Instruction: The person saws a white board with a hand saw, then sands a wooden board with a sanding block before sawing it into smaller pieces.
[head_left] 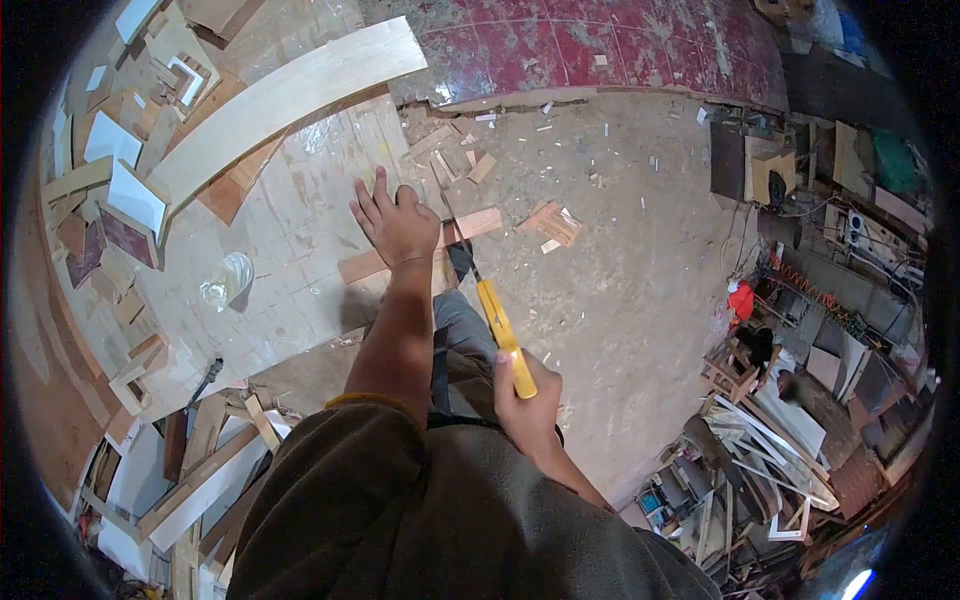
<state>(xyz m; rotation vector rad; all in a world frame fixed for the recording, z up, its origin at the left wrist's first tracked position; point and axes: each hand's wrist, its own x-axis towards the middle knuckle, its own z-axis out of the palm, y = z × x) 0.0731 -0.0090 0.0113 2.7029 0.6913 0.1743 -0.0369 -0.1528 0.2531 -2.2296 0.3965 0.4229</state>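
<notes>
A dark shirt (430,510) is filling the foreground. The left hand (405,232) is bracing a wood strip (365,266) at the table's (300,230) edge, fingers spreading; the right (535,405) is gripping a yellow-handled saw (502,328), its blade crossing the apparently unsevered strip. No legible writing is showing.

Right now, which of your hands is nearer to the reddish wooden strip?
Left. The left hand rests on the wooden strip, fingers spread; the right hand is off it, farther back toward the body, gripping the yellow saw handle.
</notes>
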